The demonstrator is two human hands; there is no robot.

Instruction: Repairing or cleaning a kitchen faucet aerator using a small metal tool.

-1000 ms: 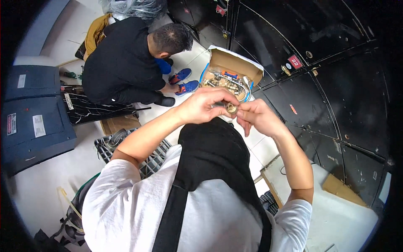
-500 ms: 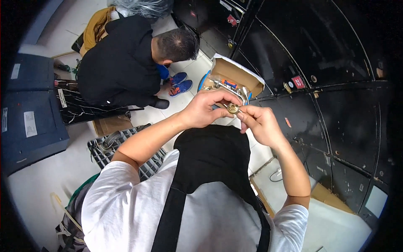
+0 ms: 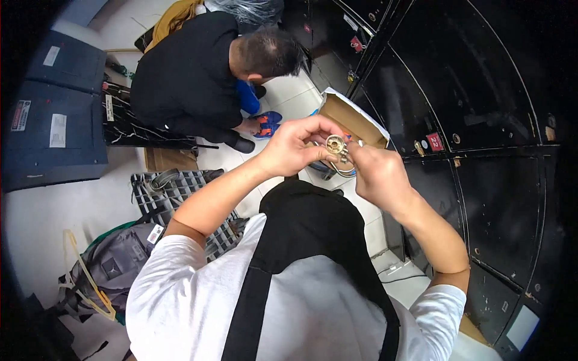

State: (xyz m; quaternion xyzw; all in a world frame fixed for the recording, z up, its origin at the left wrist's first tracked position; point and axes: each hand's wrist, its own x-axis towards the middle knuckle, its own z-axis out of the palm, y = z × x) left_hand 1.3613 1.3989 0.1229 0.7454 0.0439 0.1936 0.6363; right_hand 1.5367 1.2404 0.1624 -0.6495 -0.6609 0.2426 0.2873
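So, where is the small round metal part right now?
In the head view, the round metal part is just above and right of centre, held in the left hand, beside the right hand, the cardboard box beyond.

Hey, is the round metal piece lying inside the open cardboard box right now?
No, the left hand grips the round metal piece, nearer the camera than the open cardboard box.

Smooth, shiny metal fitting (image 3: 335,144)
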